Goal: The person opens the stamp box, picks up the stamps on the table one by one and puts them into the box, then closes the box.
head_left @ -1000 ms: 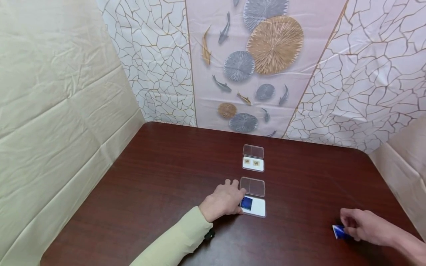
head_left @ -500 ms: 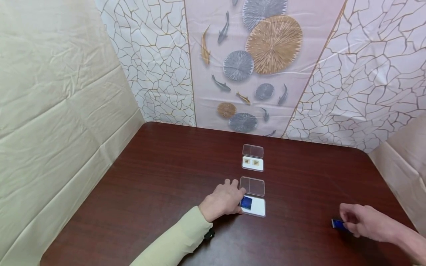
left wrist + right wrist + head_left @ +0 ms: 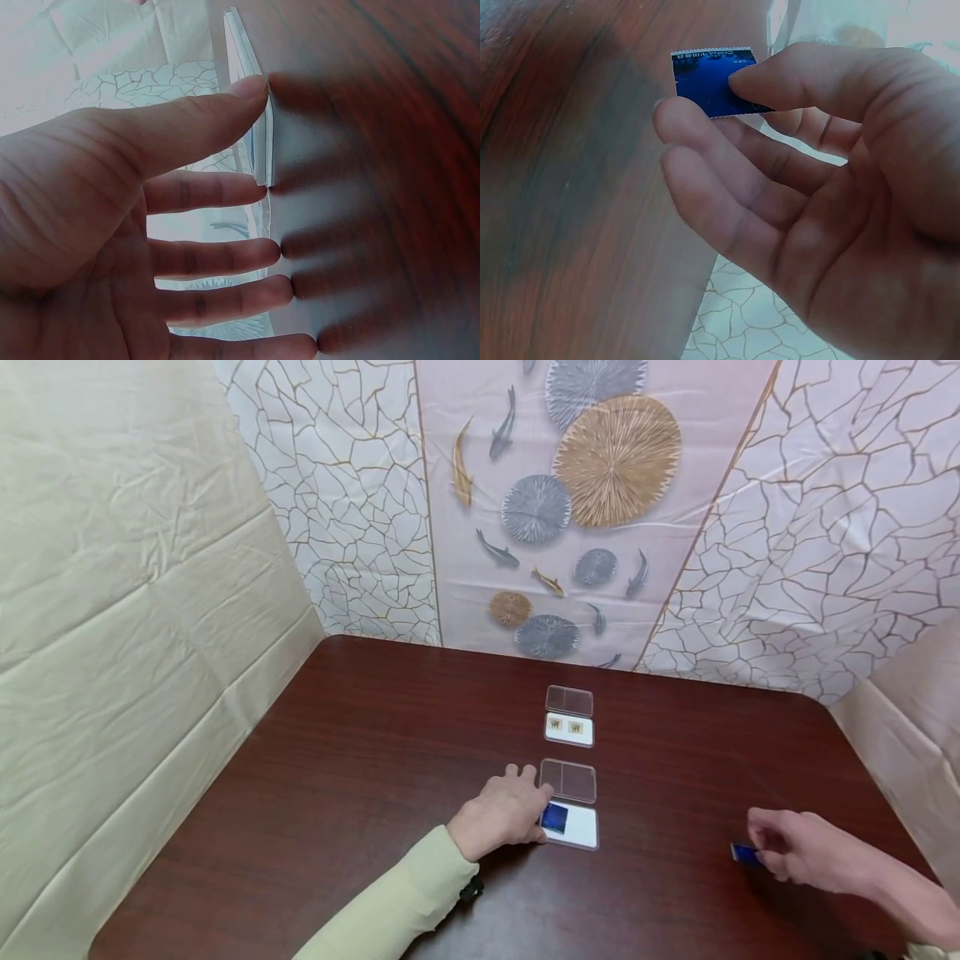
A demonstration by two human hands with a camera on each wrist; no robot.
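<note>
jutting from right hand (image 3: 810, 852), blue stamp (image 3: 705, 81), left hand (image 3: 501, 807) well apart

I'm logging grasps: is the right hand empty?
No, the right hand pinches a blue stamp.

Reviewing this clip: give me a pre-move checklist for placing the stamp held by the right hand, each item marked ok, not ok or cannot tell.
1. Right hand pinching the blue stamp: ok.
2. Left hand at the near case's left edge: ok.
3. Clear lid open: ok, folded back.
4. Space on the white base: ok, right part bare beside the blue piece.
5. Stamp over the case: not ok, off to its right.
6. Stamp's underside undamaged: cannot tell.
</note>
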